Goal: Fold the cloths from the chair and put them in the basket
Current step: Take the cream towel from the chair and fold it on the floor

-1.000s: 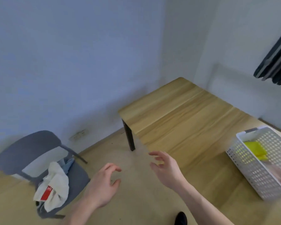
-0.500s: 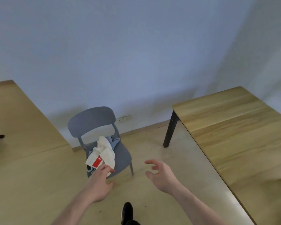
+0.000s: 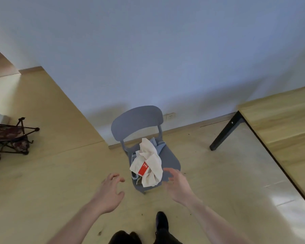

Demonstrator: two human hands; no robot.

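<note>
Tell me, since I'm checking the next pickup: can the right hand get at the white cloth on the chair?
Probably yes: the right hand hangs open beside the white cloth on the chair, nothing between them.

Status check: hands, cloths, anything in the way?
Left hand and right hand open, holding nothing. Cloths piled unfolded on chair. Nothing between hands and cloths.

One chair [image 3: 139, 120], two cloths: white [image 3: 151, 159], blue [image 3: 159, 146]. Two hands: left hand [image 3: 109, 192], right hand [image 3: 179, 186]. One table [image 3: 282, 124].
</note>
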